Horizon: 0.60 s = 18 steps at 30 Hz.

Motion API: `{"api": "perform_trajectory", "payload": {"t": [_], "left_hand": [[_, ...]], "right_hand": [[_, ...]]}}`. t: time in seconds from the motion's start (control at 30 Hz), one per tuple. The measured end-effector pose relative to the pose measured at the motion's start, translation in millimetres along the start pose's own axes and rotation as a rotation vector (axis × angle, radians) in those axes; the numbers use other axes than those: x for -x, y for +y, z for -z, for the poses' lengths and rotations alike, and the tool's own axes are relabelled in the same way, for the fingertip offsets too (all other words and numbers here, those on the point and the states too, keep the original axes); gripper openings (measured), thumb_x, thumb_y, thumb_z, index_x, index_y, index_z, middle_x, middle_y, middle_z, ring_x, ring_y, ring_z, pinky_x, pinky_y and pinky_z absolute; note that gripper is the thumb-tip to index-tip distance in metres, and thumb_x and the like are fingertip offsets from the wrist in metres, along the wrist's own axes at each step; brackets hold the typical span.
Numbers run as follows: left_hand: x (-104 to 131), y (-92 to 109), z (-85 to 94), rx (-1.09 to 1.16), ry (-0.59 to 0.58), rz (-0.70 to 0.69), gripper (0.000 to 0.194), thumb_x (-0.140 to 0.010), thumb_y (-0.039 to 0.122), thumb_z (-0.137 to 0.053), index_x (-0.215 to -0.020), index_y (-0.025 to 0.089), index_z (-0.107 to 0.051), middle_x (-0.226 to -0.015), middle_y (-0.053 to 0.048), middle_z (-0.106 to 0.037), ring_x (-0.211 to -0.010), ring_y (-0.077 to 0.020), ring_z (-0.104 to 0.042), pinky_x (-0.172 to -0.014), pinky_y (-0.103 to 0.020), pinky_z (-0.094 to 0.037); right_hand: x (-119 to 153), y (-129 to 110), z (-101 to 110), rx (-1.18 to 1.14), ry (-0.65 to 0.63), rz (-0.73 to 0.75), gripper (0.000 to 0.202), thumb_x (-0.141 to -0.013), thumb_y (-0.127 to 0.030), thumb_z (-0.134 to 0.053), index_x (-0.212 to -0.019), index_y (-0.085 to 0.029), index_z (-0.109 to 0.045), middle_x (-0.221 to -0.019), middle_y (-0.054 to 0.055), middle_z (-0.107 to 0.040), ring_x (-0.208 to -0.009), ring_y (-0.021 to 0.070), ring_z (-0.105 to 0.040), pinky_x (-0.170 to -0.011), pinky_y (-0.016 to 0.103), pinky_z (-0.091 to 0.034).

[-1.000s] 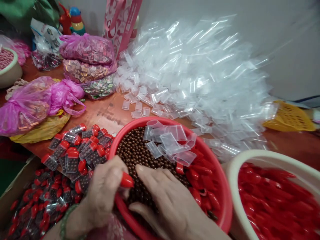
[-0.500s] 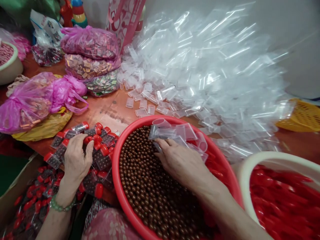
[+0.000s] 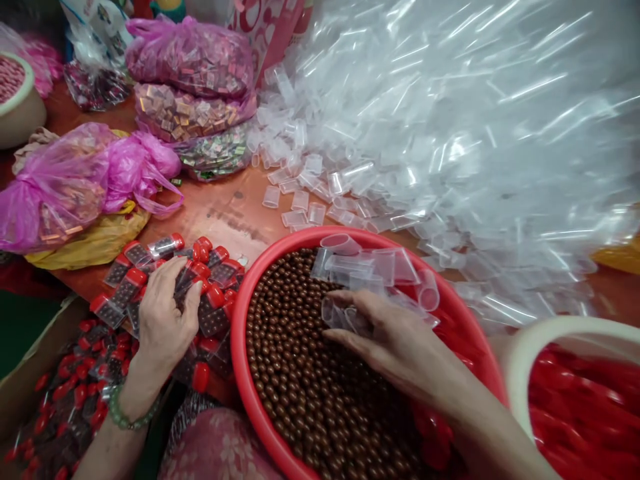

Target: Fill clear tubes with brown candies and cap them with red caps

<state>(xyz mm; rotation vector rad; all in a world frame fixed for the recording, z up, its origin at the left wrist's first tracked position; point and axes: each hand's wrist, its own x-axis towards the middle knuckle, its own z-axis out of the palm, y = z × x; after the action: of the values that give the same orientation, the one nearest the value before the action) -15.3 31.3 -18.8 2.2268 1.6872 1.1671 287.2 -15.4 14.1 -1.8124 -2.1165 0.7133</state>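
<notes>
My right hand is over a red basin of round brown balls. Its thumb and fingers close around a clear plastic tube. Several more clear tubes lie in the basin just beyond the hand, partly over red plastic pieces. My left hand, with a green bead bracelet at the wrist, rests over a heap of clear containers with red caps, filled with brown balls. Thumb and fingers are apart there; the fingertips are partly hidden, and nothing shows in its grip.
A large pile of clear tubes covers the table's back right. Pink bags of small wrapped pieces stand at the back left. A cream tub of red pieces is at right. More filled containers lie in a box below left.
The view has shifted, moving most things slightly right. My right hand has opened its fingers wider around a clear tube. My left hand stays over the red-capped containers.
</notes>
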Motion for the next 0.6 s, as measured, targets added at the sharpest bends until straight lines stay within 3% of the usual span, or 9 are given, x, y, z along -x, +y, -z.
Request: {"api": "perform_trajectory", "payload": {"t": [0.13, 0.2, 0.27, 0.37, 0.5, 0.6], "left_hand": [[8, 29, 5.2, 0.18, 0.017, -0.009, 0.026, -0.088, 0.014, -0.06, -0.114, 0.014, -0.062, -0.113, -0.011, -0.071, -0.111, -0.0214, -0.066, -0.102, -0.038, -0.051], [16, 46, 2.7, 0.292, -0.054, -0.052, 0.026, -0.088, 0.01, -0.058, -0.113, 0.013, -0.062, -0.111, -0.011, -0.071, -0.111, -0.0195, -0.065, -0.101, -0.034, -0.051], [25, 62, -2.2, 0.364, -0.149, -0.108, 0.027, -0.088, 0.009, -0.056, -0.114, 0.012, -0.06, -0.112, -0.012, -0.071, -0.113, -0.0192, -0.064, -0.104, -0.035, -0.049], [33, 76, -9.1, 0.34, -0.274, -0.162, 0.033, -0.09, 0.011, -0.052, -0.124, 0.011, -0.053, -0.119, -0.016, -0.069, -0.121, -0.0226, -0.061, -0.113, -0.045, -0.041], [33, 80, -11.6, 0.261, -0.374, -0.181, 0.039, -0.093, 0.012, -0.045, -0.132, 0.009, -0.045, -0.128, -0.019, -0.065, -0.128, -0.0258, -0.056, -0.115, -0.053, -0.035], [31, 78, -10.1, 0.24, -0.412, -0.205, 0.038, -0.096, 0.015, -0.041, -0.133, 0.007, -0.045, -0.131, -0.02, -0.063, -0.131, -0.0269, -0.054, -0.116, -0.055, -0.032]], "right_hand": [[2, -14, 0, 0.371, -0.111, 0.011, 0.022, -0.085, -0.014, -0.056, -0.106, -0.017, -0.062, -0.103, 0.01, -0.07, -0.072, 0.0216, -0.07, -0.055, 0.031, -0.05], [-2, -26, -3, 0.558, -0.232, 0.003, 0.025, -0.082, -0.002, -0.049, -0.096, -0.016, -0.063, -0.092, 0.01, -0.068, -0.063, 0.0214, -0.068, -0.045, 0.03, -0.04], [-6, -37, -10, 0.618, -0.312, 0.033, 0.032, -0.078, 0.006, -0.043, -0.091, -0.015, -0.063, -0.085, 0.011, -0.066, -0.064, 0.0226, -0.067, -0.045, 0.03, -0.037], [-9, -43, -22, 0.531, -0.364, 0.113, 0.033, -0.078, 0.008, -0.042, -0.091, -0.014, -0.063, -0.087, 0.013, -0.066, -0.073, 0.0236, -0.067, -0.057, 0.031, -0.046], [-9, -34, -32, 0.298, -0.432, 0.216, 0.039, -0.074, 0.007, -0.043, -0.1, -0.015, -0.061, -0.098, 0.01, -0.065, -0.089, 0.0216, -0.066, -0.079, 0.032, -0.051], [-11, -27, -31, 0.1, -0.465, 0.242, 0.04, -0.065, 0.007, -0.045, -0.095, -0.016, -0.058, -0.095, 0.006, -0.066, -0.089, 0.0177, -0.065, -0.081, 0.028, -0.052]]}}
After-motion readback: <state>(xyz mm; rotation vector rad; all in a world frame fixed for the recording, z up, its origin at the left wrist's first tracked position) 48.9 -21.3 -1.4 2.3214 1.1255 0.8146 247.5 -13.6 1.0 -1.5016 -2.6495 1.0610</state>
